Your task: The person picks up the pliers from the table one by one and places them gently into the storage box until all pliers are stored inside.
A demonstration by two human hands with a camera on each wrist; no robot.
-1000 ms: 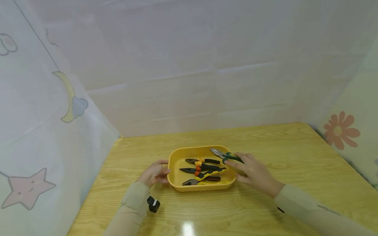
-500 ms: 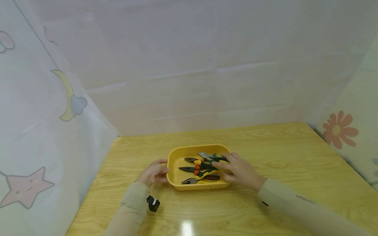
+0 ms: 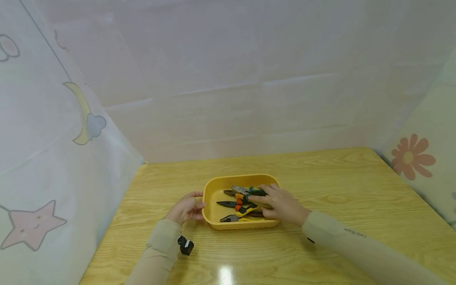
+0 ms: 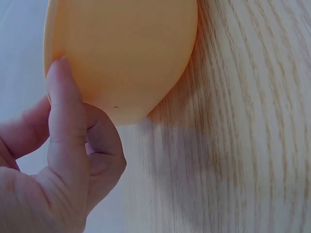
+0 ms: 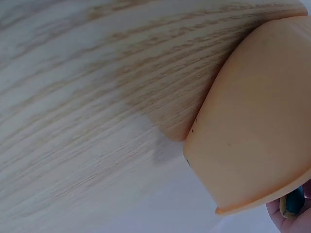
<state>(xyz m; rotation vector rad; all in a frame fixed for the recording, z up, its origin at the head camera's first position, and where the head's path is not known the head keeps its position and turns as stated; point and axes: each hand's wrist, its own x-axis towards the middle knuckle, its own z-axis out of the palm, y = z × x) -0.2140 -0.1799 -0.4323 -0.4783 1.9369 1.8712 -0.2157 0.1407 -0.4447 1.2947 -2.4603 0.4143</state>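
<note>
A yellow plastic tray point(image 3: 212, 198) stands on the wooden table with several pliers in it. My left hand point(image 3: 186, 208) pinches the tray's left end, the thumb on the rim in the left wrist view point(image 4: 68, 116). Over the right half of the tray, my right hand point(image 3: 284, 203) grips the green-handled pliers point(image 3: 240, 190), whose silver head points left above the other tools. Below that head lie orange-and-black pliers point(image 3: 229, 192), black long-nose pliers point(image 3: 226, 204) and yellow-and-black pliers point(image 3: 246, 210). In the right wrist view, the tray wall point(image 5: 252, 116) hides most of the hand; a green handle point(image 5: 293, 201) shows.
The wood-grain table point(image 3: 356, 186) extends around the tray on all sides. Behind it hangs a pale cloth backdrop point(image 3: 228, 99), with printed side panels at left and right. A small black device point(image 3: 185, 246) sits at my left wrist.
My right hand has moved left and in over the tray, carrying the green-handled pliers from its right rim to above the other pliers. My left hand stays at the tray's left end.
</note>
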